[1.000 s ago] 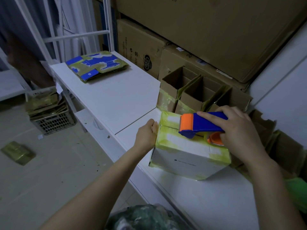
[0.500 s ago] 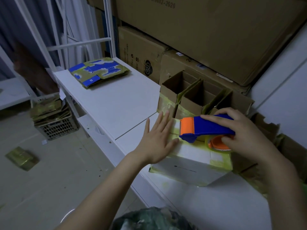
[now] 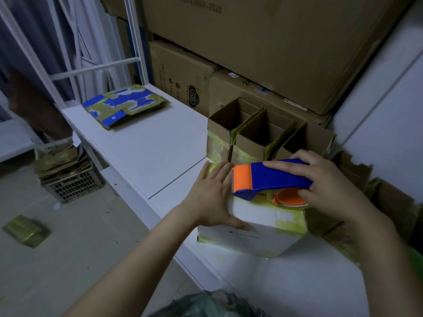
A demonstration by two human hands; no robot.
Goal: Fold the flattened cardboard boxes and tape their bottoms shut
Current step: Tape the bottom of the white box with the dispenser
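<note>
A white folded box (image 3: 251, 234) with yellowish tape at its edges stands on the white table (image 3: 148, 152). My left hand (image 3: 212, 195) lies flat with straight fingers on the box's left top end, pressing it. My right hand (image 3: 320, 186) grips a blue and orange tape dispenser (image 3: 270, 179) held over the box top, its orange head pointing left beside my left fingers. A stack of flattened blue and green boxes (image 3: 123, 106) lies at the table's far left end.
Three folded brown boxes (image 3: 258, 133) stand open-topped behind the white one, against big cardboard cartons (image 3: 263, 53). More flattened cardboard (image 3: 366, 202) is piled at the right. On the floor sit a plastic crate (image 3: 73, 184) of flattened boxes and a loose bundle (image 3: 25, 229).
My left hand went from gripping the box's left edge to lying flat on its top. The dispenser stayed over the box, shifting slightly right.
</note>
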